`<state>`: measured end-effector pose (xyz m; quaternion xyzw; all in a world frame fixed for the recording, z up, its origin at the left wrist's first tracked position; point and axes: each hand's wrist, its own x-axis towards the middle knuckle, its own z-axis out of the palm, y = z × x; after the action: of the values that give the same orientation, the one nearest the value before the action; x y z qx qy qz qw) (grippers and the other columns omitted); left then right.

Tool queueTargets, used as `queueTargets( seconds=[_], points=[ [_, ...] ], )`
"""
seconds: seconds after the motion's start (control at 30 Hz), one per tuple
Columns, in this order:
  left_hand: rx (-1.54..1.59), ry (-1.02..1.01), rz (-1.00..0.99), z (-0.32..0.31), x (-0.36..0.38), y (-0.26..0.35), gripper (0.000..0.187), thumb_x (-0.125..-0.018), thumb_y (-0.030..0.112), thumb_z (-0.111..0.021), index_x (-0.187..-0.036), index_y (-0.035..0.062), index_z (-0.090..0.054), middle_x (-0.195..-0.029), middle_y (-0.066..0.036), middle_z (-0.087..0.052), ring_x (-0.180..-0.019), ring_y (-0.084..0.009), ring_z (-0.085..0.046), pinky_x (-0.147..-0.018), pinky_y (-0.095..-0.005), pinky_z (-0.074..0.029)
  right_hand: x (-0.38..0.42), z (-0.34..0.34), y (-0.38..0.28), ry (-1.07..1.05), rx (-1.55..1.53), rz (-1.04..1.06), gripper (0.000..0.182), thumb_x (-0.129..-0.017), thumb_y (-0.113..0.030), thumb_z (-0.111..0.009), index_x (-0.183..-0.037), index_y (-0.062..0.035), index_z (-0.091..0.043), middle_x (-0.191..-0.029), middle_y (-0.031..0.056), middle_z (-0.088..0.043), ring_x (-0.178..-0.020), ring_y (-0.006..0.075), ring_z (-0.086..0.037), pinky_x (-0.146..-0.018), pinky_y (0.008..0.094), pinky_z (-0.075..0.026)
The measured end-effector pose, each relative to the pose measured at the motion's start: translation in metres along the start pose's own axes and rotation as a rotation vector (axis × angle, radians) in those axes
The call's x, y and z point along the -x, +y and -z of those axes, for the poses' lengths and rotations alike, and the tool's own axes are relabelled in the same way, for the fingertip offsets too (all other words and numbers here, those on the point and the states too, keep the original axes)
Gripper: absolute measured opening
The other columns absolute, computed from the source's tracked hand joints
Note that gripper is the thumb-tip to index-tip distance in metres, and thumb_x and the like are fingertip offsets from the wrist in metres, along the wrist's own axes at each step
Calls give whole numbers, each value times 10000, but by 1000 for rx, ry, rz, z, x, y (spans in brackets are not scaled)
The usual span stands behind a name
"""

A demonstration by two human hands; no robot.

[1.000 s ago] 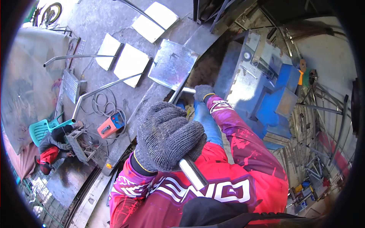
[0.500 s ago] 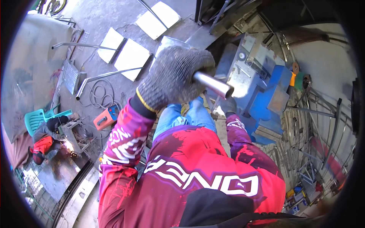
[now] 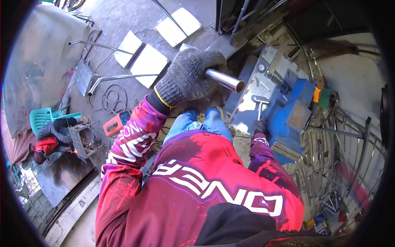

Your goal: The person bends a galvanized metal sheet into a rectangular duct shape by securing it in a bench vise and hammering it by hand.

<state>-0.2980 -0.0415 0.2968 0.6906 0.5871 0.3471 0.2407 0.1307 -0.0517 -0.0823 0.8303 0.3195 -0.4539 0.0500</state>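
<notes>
My left hand [image 3: 191, 76], in a dark grey knitted glove, is wrapped round a shiny metal tube [image 3: 225, 80]; the tube's open end points to the lower right. Lower and to the right, my right hand [image 3: 259, 125], gloved in dark fabric, grips the handle of a hammer [image 3: 260, 101]. The hammer's grey head is over the edge of a metal worktop [image 3: 263, 70], beside a blue machine [image 3: 290, 111]. The tube and the hammer are apart.
White square panels [image 3: 148, 66] with bent tubes lie on the floor at the upper left. An orange box [image 3: 117, 123] and coiled cable [image 3: 113, 99] are left. A co-worker [image 3: 51, 142] crouches by a teal chair [image 3: 40, 118]. Metal bars [image 3: 345, 131] lean at right.
The hammer has come into view in my right hand, which has moved slightly right and down. My left hand and the tube have shifted a little left. The co-worker's bright sparks have shrunk.
</notes>
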Motion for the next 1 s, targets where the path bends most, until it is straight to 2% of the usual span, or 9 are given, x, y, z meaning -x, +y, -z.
queueTargets(
  seconds=[0.17, 0.33, 0.43, 0.53, 0.6, 0.73, 0.9, 0.97, 1.0],
  points=[
    [1, 235, 141, -10, 16, -15, 250, -763, 71, -722, -1004, 49, -661, -827, -125, -657, -746, -270, -668, -677, -373, -518, 47, 0, -56, 487, 448, 766, 315, -852, -226, -665, -1079, -26, -577, -1028, 159, -657, -877, 277, -657, -765, 385, -529],
    [142, 260, 398, -23, 67, -41, 556, -820, 152, -734, -1332, 71, -530, -1186, -132, -644, -1038, -220, -648, -920, -330, -518, 179, 48, -212, -355, -276, 1063, 437, -896, -345, -677, -1201, -44, -587, -1005, 100, -646, -885, 213, -615, -837, 371, -503],
    [223, 372, 531, -47, 120, -71, 563, -829, 157, -711, -1347, 54, -518, -1181, -138, -645, -1061, -228, -634, -936, -341, -508, 308, 89, -294, -854, -542, 1414, 599, -894, -511, -658, -1250, -37, -570, -1102, 67, -615, -987, 186, -589, -901, 341, -458],
    [266, 327, 729, -70, 177, -98, 456, -848, 229, -672, -1238, 10, -587, -1102, -154, -655, -1017, -253, -632, -887, -363, -508, 391, 108, -337, -863, -462, 1645, 599, -913, -486, -626, -1292, -29, -547, -1143, 69, -599, -1048, 186, -575, -936, 344, -438],
    [183, 262, 836, -83, 210, -103, 373, -836, 270, -636, -1101, 8, -643, -1018, -189, -668, -964, -310, -646, -850, -393, -510, 424, 113, -355, -859, 29, 1836, 534, -896, -342, -662, -1312, -30, -538, -1160, 98, -612, -1043, 215, -603, -914, 354, -465],
    [174, 217, 1065, -146, 323, -144, 357, -815, 309, -583, -993, 13, -673, -1018, -232, -670, -983, -392, -638, -853, -435, -500, 458, 102, -373, -576, 957, 1974, 441, -812, -118, -685, -1229, -32, -569, -1089, 175, -584, -948, 360, -626, -811, 403, -521],
    [178, 57, 1609, -206, 476, -162, 390, -802, 302, -565, -1029, 19, -705, -1074, -249, -677, -993, -406, -649, -871, -454, -501, 464, 74, -382, -251, 1145, 1987, 345, -817, -94, -693, -1144, -20, -611, -934, 187, -610, -808, 284, -662, -716, 398, -526],
    [247, 100, 1641, -202, 492, -153, 387, -801, 294, -559, -1029, 18, -707, -1067, -254, -677, -1002, -412, -649, -876, -456, -502, 473, 65, -387, -455, 1511, 1270, 291, -860, -201, -627, -1071, -5, -581, -928, 200, -617, -914, 375, -646, -780, 435, -524],
    [316, 139, 1691, -199, 494, -154, 385, -800, 286, -553, -1028, 17, -709, -1061, -259, -677, -1010, -417, -648, -881, -458, -503, 475, 66, -383, -465, 1473, 1143, 277, -860, -203, -619, -1051, -6, -581, -885, 190, -616, -820, 338, -655, -720, 422, -529]
  ],
)
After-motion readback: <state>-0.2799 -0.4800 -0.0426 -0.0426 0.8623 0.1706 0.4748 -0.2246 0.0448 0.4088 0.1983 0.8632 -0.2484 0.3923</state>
